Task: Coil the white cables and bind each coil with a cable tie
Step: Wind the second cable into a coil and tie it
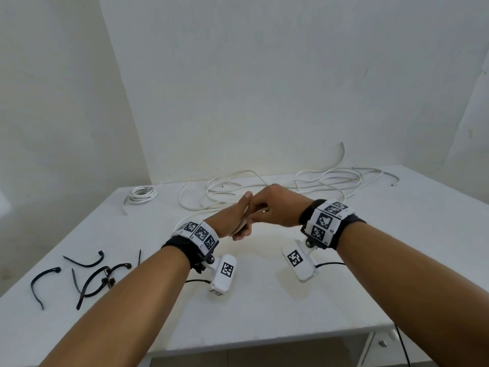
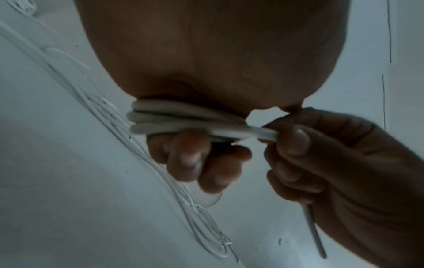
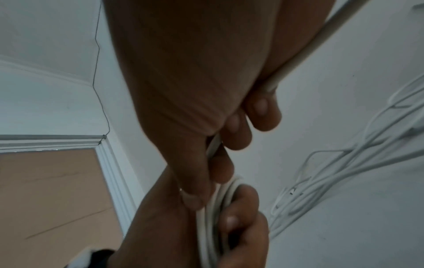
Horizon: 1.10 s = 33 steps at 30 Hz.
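My two hands meet above the middle of the white table (image 1: 264, 300). My left hand (image 1: 241, 225) grips a small coil of white cable (image 2: 183, 119), with up to three turns across the palm and the fingers (image 2: 195, 159) curled round them. My right hand (image 1: 260, 211) pinches the same cable (image 3: 298, 54) right beside the coil, thumb against fingers (image 2: 298, 143). A free length of the cable (image 2: 314, 232) runs out of the right hand. Loose white cables (image 1: 304, 186) sprawl across the back of the table. Several black cable ties (image 1: 90, 274) lie at the front left.
A wound coil of white cable (image 1: 141, 194) lies at the back left of the table. White walls stand close behind and to the left. The table's front edge (image 1: 264, 343) is near my forearms, with a drawer handle (image 1: 382, 343) below at the right.
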### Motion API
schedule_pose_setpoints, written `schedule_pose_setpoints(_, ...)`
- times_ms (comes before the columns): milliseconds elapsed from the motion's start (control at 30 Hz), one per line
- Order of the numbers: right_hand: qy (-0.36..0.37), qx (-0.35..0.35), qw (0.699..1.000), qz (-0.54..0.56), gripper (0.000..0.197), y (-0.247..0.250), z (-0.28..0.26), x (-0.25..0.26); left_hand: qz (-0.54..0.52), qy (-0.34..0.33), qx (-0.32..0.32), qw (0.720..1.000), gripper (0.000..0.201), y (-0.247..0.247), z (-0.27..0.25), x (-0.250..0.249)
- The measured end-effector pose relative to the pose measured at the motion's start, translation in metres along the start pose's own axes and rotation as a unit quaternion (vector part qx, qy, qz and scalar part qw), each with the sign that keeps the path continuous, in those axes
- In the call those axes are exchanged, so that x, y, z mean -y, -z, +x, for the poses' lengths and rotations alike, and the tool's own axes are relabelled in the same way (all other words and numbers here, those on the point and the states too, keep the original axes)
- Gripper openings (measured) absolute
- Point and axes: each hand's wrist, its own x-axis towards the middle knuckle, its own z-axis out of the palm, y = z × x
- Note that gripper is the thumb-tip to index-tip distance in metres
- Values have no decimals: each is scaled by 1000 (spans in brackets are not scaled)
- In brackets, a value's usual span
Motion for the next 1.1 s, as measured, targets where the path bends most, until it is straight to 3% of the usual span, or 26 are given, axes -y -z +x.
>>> schedule_pose_setpoints(100, -6, -43, 998, 54, 11, 9, 1, -7, 9, 8, 4, 1000, 67, 2, -3, -1)
schedule_pose_setpoints(233, 4, -74, 991, 111, 4, 21, 1, -15, 42, -54, 5, 998, 52, 4, -6, 0)
schedule_pose_setpoints(367, -5, -139, 976, 165, 6, 26, 2, -24, -147, -74, 6, 986, 41, 7, -6, -3)
schedule_pose_setpoints(467, -31, -185, 961, 202, 5, 21, 2, -34, -227, -92, 12, 969, 43, 9, -8, -9)
schedule_pose_setpoints(667, -29, -280, 904, 321, 8, -15, 7, -25, -394, -141, 38, 907, 41, 4, -9, -30)
schedule_pose_setpoints(833, -21, -273, 852, 446, 22, -35, 2, -10, -471, -159, 38, 867, 44, 2, -5, -29)
schedule_pose_setpoints(933, -20, -265, 824, 501, 25, -41, 1, -6, -470, -162, 33, 867, 45, 3, -3, -29)
schedule_pose_setpoints(1100, -55, -305, 803, 510, 24, -42, 6, -10, -399, -145, 33, 905, 61, 3, -1, -36)
